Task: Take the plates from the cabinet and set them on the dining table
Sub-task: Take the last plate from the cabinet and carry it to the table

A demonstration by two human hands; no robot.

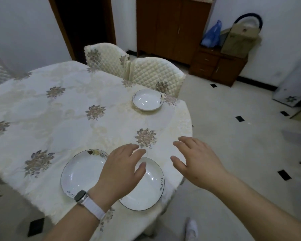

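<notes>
Three white plates with dark rims lie on the dining table [63, 112], which has a cream flowered cloth. One plate [82, 173] sits at the near edge, and a second plate [146, 188] lies beside it on the right, close to the table's corner. A third plate [147, 100] rests at the far right edge. My left hand [122, 169], with a white watch on the wrist, hovers open above the two near plates and hides parts of both. My right hand [196, 159] is open over the table's right edge, holding nothing.
Two chairs with quilted cream covers [109, 60] [156, 73] stand at the far side of the table. A tall brown cabinet [172, 26] and a low brown cabinet [219, 66] with bags on it line the back wall. Tiled floor [233, 136] lies to the right.
</notes>
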